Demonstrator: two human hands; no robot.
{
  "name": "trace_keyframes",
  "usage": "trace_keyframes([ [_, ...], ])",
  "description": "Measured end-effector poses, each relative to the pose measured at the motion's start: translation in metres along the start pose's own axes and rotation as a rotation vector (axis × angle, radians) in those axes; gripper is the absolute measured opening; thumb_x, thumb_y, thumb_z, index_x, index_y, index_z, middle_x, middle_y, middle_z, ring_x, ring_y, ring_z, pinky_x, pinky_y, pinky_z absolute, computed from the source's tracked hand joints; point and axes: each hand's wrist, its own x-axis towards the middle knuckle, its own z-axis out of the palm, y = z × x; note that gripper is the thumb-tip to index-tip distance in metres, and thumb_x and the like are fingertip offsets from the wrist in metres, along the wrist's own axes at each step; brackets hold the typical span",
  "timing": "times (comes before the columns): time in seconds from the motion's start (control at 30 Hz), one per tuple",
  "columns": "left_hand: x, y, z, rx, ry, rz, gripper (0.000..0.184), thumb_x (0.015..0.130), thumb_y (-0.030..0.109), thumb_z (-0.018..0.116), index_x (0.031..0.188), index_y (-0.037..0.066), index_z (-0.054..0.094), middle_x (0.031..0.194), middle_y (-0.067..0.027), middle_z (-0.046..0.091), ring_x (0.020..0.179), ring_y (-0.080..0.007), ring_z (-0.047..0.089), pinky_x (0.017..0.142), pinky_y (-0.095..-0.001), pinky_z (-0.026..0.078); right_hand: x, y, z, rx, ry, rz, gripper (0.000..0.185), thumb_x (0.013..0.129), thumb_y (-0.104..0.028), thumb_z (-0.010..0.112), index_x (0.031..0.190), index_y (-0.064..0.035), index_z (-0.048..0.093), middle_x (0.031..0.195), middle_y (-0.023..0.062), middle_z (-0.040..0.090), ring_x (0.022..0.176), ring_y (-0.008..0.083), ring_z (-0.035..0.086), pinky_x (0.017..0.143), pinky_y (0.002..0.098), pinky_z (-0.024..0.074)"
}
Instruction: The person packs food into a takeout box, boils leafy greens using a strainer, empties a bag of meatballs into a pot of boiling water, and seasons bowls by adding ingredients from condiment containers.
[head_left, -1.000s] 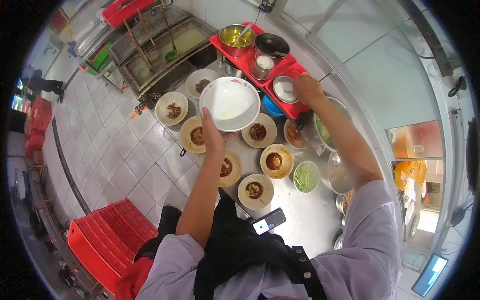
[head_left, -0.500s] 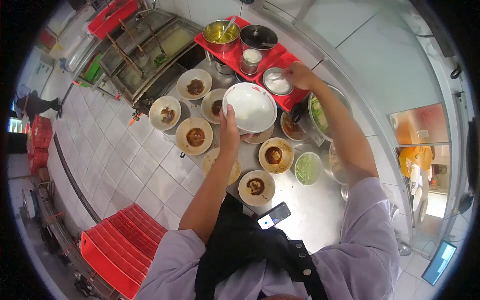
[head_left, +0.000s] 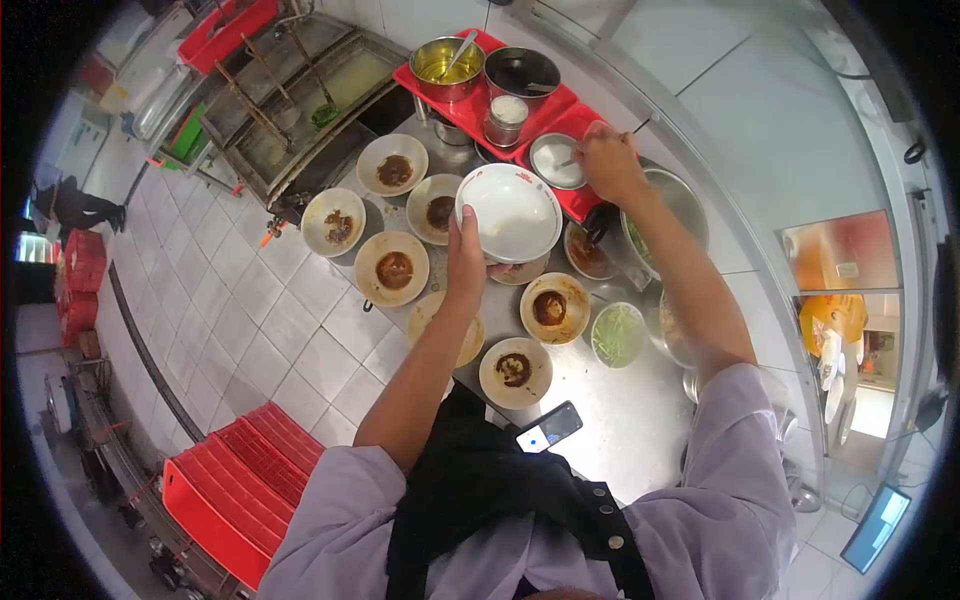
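Observation:
My left hand [head_left: 468, 262] grips the rim of a white bowl [head_left: 512, 212], thumb on its side; the bowl looks empty and is held above the other bowls. At a metal cup of white powder [head_left: 556, 162], my right hand [head_left: 612, 165] is closed around a small spoon [head_left: 571, 160], mostly hidden by the fingers. Below and left of the held bowl stand several bowls with brown sauce, among them one near the front [head_left: 515, 372] and one at the left [head_left: 392, 270]. A bowl of shredded greens [head_left: 618, 335] sits to the right.
A red tray [head_left: 485, 125] carries a pot of yellow oil [head_left: 446, 66], a dark pot [head_left: 522, 72] and a small white-filled cup [head_left: 507, 115]. A phone [head_left: 549, 428] lies at the metal table's [head_left: 625, 430] front. Behind left is a cooking vat [head_left: 350, 85]; red crates [head_left: 245, 490] stand left.
My right hand has shifted slightly right and toward me at the powder cup. The held bowl has moved a little to the right.

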Motion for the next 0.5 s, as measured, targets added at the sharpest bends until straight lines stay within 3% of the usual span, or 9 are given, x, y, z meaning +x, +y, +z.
trace_keyframes([
  [0.1, 0.002, -0.001, -0.003, 0.016, -0.012, -0.002, 0.076, 0.101, 0.070, 0.039, 0.156, 0.019, 0.031, 0.143, -0.0130, 0.054, 0.117, -0.0266, 0.066, 0.079, -0.0415, 0.063, -0.004, 0.000, 0.001, 0.231, 0.029, 0.068, 0.017, 0.093, -0.024, 0.065, 0.099, -0.0144, 0.078, 0.102, 0.0081, 0.071, 0.106, 0.0298, 0.065, 0.088, 0.0536, 0.0434],
  [0.2, -0.002, 0.006, -0.004, 0.033, -0.018, -0.003, 0.077, 0.101, 0.070, 0.039, 0.157, 0.018, 0.030, 0.144, -0.0132, 0.054, 0.117, -0.0266, 0.066, 0.079, -0.0413, 0.063, -0.006, 0.005, -0.025, 0.316, -0.068, 0.209, 0.016, 0.094, -0.023, 0.063, 0.097, -0.0154, 0.076, 0.110, 0.0117, 0.072, 0.108, 0.0323, 0.067, 0.097, 0.0608, 0.0381],
  [0.4, 0.000, 0.007, -0.004, 0.031, -0.008, -0.005, 0.079, 0.100, 0.071, 0.039, 0.157, 0.016, 0.032, 0.144, -0.0133, 0.055, 0.117, -0.0264, 0.067, 0.077, -0.0406, 0.064, -0.029, -0.011, -0.063, 0.496, 0.035, 0.084, 0.015, 0.093, -0.017, 0.063, 0.096, -0.0126, 0.077, 0.109, 0.0087, 0.071, 0.105, 0.0324, 0.067, 0.096, 0.0599, 0.0380],
  [0.5, 0.002, 0.005, -0.003, 0.024, 0.007, -0.011, 0.079, 0.101, 0.071, 0.038, 0.156, 0.016, 0.032, 0.143, -0.0131, 0.056, 0.118, -0.0255, 0.066, 0.075, -0.0393, 0.064, -0.036, -0.024, -0.062, 0.424, -0.035, 0.104, 0.014, 0.093, -0.019, 0.064, 0.094, -0.0120, 0.077, 0.109, 0.0082, 0.070, 0.107, 0.0307, 0.065, 0.095, 0.0595, 0.0390],
])
